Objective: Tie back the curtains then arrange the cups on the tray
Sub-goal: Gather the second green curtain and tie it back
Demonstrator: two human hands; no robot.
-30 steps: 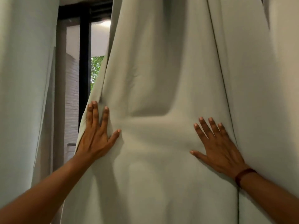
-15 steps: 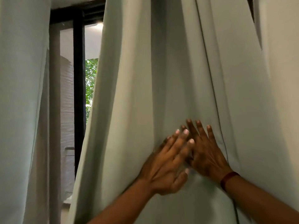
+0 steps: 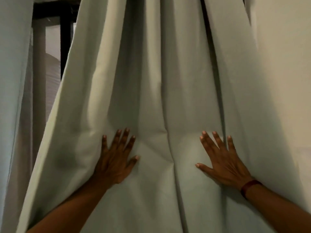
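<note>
both hands are flat on the fabric, nothing actually gripped. left hand (image 3: 116, 158) has its fingers spread and palm pressed onto the curtain (image 3: 168, 81), thumb out to the side. right hand (image 3: 222, 158) is doing the same thing a bit off to the other side, open palm, fingers fanned, with a dark red band (image 3: 250, 188) on the wrist. so no pinch, no fistful of cloth, just two open palms pushing against it.

between the hands the pale green cloth bunches into a couple of vertical folds, and the panel hangs in long pleats above. off to the left there's a gap showing a dark window frame (image 3: 64, 52), with a second curtain panel (image 3: 13, 81) at the far left edge.

progress-wise i'd say this is very early. the curtain looks partly gathered toward the right but it's loose, and i can't see any tieback or cord anywhere. no cups or tray in view at all, so that whole second half is untouched as far as i can tell.
</note>
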